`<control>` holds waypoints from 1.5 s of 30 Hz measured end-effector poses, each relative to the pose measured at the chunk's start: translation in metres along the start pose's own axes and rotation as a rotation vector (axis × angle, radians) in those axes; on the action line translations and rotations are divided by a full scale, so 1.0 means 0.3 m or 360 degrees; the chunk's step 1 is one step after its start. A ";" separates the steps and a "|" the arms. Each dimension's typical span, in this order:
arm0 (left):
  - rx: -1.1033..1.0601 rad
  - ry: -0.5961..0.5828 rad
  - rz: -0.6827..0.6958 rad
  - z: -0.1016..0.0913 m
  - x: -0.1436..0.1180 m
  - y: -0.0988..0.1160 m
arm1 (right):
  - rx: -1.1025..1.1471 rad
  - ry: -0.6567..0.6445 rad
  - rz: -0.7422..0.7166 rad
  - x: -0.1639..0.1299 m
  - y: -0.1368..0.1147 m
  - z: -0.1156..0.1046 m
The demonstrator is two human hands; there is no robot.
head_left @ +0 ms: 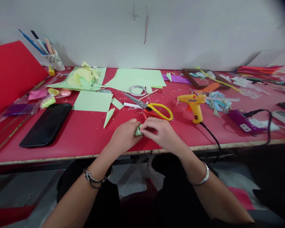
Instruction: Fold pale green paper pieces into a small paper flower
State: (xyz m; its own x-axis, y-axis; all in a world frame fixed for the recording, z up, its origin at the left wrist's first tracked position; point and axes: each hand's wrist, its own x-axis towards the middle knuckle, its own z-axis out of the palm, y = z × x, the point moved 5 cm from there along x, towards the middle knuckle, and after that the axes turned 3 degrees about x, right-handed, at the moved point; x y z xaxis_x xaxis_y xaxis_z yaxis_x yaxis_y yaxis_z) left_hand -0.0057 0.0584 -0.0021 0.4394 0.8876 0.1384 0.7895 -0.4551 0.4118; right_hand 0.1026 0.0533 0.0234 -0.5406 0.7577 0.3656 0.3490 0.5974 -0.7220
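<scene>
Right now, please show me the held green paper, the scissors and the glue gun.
Green paper [138,131]: head view, its small uncovered part.
Scissors [142,103]: head view, metal near the pivot.
Glue gun [196,103]: head view, yellow body.

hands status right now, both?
Left hand: closed, fingers curled around a small light-green paper piece.
Right hand: closed, thumb and fingertips pinching the edge of that same piece.

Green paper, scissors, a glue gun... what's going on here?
A person is holding a small piece of green paper between the left hand and the right hand, low over the red table. The scissors lie just beyond the hands. A green paper cone and the yellow glue gun lie nearby, untouched.
</scene>
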 end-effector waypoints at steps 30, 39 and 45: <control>-0.0262 0.0176 0.0287 -0.040 -0.011 0.032 | 0.0373 -0.0050 -0.0115 -0.007 -0.018 -0.053; -0.0120 0.0087 0.0241 -0.012 -0.005 0.027 | 0.0208 -0.0002 -0.0139 -0.007 -0.018 -0.033; -0.0067 0.0214 0.0184 -0.023 -0.008 0.018 | 0.0152 0.0047 -0.0145 -0.007 -0.027 -0.033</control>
State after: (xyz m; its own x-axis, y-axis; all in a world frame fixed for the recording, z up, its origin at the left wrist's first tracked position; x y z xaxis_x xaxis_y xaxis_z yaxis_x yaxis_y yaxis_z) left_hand -0.0054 0.0544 0.0060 0.4627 0.8323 0.3052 0.7171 -0.5538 0.4231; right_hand 0.1085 0.0494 0.0342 -0.5432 0.7099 0.4484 0.2245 0.6374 -0.7371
